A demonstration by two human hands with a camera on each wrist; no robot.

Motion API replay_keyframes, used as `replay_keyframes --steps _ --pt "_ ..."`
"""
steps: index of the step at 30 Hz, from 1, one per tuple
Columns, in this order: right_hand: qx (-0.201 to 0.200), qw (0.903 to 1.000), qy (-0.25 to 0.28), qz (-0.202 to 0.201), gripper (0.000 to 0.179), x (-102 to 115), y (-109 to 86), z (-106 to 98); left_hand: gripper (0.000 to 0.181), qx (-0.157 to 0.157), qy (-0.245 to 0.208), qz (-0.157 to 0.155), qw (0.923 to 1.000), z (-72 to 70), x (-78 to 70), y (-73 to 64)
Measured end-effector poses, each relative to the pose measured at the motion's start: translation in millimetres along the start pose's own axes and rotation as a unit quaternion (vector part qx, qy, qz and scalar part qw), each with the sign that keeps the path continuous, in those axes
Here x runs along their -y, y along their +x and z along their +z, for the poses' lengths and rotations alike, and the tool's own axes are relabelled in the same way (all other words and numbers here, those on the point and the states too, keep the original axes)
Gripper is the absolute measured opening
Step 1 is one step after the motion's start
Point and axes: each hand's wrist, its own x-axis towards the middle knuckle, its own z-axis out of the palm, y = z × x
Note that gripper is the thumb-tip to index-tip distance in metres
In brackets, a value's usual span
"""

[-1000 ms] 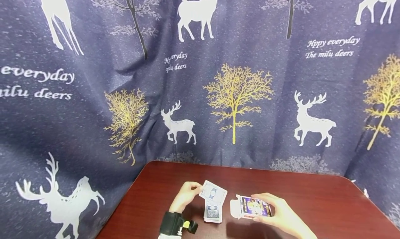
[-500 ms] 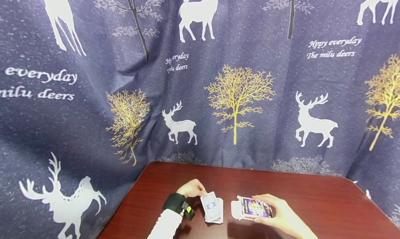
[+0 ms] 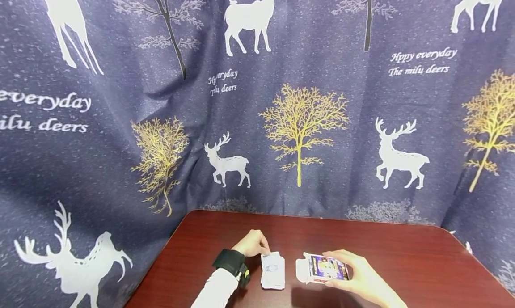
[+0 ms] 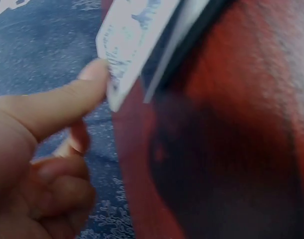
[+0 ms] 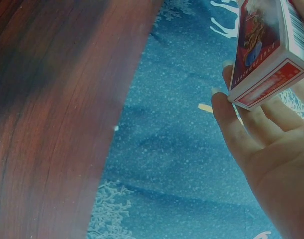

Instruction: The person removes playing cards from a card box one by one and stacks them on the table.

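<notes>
Near the table's middle, a stack of playing cards [image 3: 273, 279] lies with blue-and-white backs up. My left hand [image 3: 251, 244] is at its far left corner, pinching a playing card [image 4: 129, 47] by the corner. In the left wrist view the thumb [image 4: 94, 74] presses on the card's edge, and the rest of the stack shows just behind it. To the right, my right hand [image 3: 358, 272] grips a card box [image 3: 329, 267] by its long sides. The box's white flap [image 3: 302, 270] stands open toward the stack. The right wrist view shows the box's red-framed end and a barcode.
The reddish-brown wooden table [image 3: 386, 250] has rounded far corners. Behind and beside it hangs a dark blue curtain [image 3: 342, 200] with deer and tree prints. A black strap with a small camera [image 3: 231, 262] sits on the left wrist.
The left hand has brought the card from a tilted position above the stack down onto it, so it now nearly lines up with the others. The right hand and box stay put.
</notes>
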Motion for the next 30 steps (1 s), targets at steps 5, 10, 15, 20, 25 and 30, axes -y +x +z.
replay_keyframes --steps 5,10,15,20,25,30 --pt "0.01 0.9999 0.005 0.013 0.051 -1 -0.7 1 0.005 -0.013 0.028 0.015 0.9994 9.3 4.9 5.2" --pt "0.004 0.9999 0.0 0.011 0.051 -2 -0.8 1 0.004 -0.01 0.043 0.01 0.999 15.4 9.7 7.3" --pt "-0.001 0.9996 0.017 -0.021 0.052 -5 -0.2 0 0.004 -0.011 0.04 0.017 0.999 19.0 13.0 9.5" --pt "0.0 0.9987 0.03 -0.04 0.053 -6 0.7 -1 0.004 -0.008 0.038 0.025 0.9989 20.4 17.0 10.0" --pt "0.007 0.9985 0.04 -0.036 0.052 -6 1.7 0 0.005 -0.005 0.03 0.012 0.9995 19.8 20.1 8.9" --pt "0.007 0.9993 0.029 -0.022 0.052 -6 1.2 1 0.008 -0.068 0.003 0.001 0.9977 16.4 -0.3 0.6"
